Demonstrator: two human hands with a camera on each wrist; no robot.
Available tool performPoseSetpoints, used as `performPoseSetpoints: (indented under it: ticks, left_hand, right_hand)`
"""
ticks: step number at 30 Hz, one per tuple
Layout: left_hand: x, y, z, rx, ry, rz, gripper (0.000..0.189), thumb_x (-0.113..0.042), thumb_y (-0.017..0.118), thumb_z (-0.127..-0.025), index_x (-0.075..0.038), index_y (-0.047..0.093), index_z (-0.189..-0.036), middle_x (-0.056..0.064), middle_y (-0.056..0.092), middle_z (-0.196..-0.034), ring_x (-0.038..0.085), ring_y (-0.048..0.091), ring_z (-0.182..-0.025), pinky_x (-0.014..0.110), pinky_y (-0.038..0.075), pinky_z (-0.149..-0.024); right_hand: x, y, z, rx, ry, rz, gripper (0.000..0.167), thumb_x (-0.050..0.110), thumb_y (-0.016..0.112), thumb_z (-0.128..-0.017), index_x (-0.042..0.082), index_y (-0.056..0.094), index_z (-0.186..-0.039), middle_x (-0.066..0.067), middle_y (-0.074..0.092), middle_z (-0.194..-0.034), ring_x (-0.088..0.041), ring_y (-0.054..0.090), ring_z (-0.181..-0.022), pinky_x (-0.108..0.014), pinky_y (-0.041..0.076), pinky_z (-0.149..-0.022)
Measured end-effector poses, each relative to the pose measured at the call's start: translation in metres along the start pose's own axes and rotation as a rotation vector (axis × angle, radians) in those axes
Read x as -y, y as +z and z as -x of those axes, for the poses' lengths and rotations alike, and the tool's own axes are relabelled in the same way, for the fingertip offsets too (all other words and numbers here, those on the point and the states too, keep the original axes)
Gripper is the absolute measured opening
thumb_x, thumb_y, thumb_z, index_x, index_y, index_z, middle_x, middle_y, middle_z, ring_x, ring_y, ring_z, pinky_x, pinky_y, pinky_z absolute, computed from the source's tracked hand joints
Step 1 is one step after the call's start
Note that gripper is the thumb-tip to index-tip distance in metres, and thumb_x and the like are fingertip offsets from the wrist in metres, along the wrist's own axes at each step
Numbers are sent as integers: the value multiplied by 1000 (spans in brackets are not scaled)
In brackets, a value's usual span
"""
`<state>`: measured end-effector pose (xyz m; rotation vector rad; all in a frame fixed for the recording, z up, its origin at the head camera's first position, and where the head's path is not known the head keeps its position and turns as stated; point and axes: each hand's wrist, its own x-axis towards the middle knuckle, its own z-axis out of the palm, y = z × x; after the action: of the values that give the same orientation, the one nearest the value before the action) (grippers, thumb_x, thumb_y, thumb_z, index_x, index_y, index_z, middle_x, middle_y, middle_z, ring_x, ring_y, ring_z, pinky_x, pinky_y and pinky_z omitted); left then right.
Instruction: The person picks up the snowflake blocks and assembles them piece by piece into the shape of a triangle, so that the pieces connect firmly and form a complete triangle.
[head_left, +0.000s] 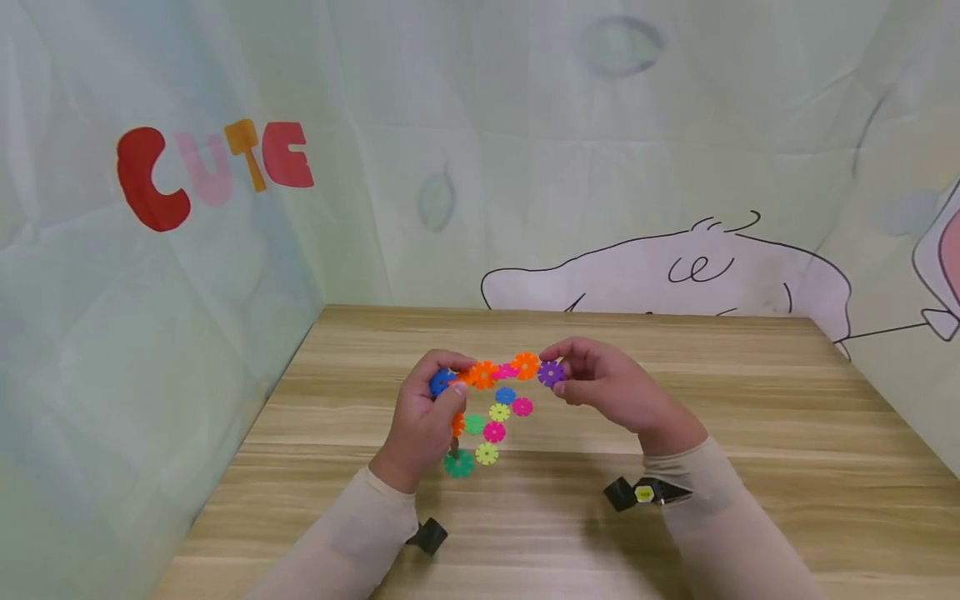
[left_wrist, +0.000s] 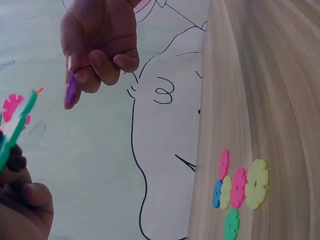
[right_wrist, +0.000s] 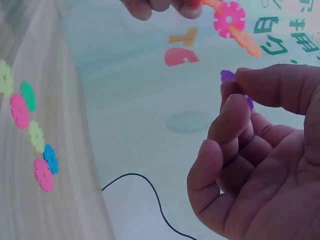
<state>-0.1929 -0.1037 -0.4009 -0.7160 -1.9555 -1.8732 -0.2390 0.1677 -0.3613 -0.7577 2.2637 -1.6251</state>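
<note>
My left hand grips a chain of interlocked, notched plastic snowflake discs. A blue disc is at its left, and orange and pink discs run right from the fingers to an end orange disc. A dark green disc and a brown one hang from the chain below that hand. Between thumb and fingertips my right hand pinches a single purple disc. In the right wrist view the purple disc is apart from the chain's orange end disc; the fingers partly cover it.
Several loose discs lie on the wooden table beneath the hands: a blue disc, pink discs, yellow discs and a light green disc. A printed cloth backdrop stands behind and along the left.
</note>
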Motion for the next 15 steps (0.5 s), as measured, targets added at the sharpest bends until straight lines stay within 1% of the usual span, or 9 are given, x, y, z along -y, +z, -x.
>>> performPoseSetpoints:
  ticks: [5, 9, 15]
  left_hand:
    - [0, 0, 0, 8, 18, 10, 26, 7, 45, -98, 1, 60, -119, 4, 44, -70, 17, 40, -55, 24, 38, -46]
    - [0, 0, 0, 16, 34, 16, 27, 9, 45, -97, 2, 61, -118, 5, 43, -68, 17, 40, -54, 24, 38, -45]
    - [0, 0, 0, 34, 36, 29, 26, 9, 45, -97, 2, 60, -116, 4, 42, -66, 16, 38, -51, 24, 35, -43]
  right_hand:
    - [4, -5, 4, 5, -11, -61, 34, 3, 64, -101, -2, 60, -135, -12, 66, -105, -20, 65, -91, -27, 59, -81]
    - [7, -6, 6, 20, -13, -105, 33, 6, 64, -103, 0, 61, -135, -15, 65, -107, -21, 63, -89, -29, 58, -81]
    - [10, -4, 8, 45, -13, -147, 31, 3, 61, -104, -2, 60, -134, -14, 67, -106, -21, 66, -92, -31, 61, -84]
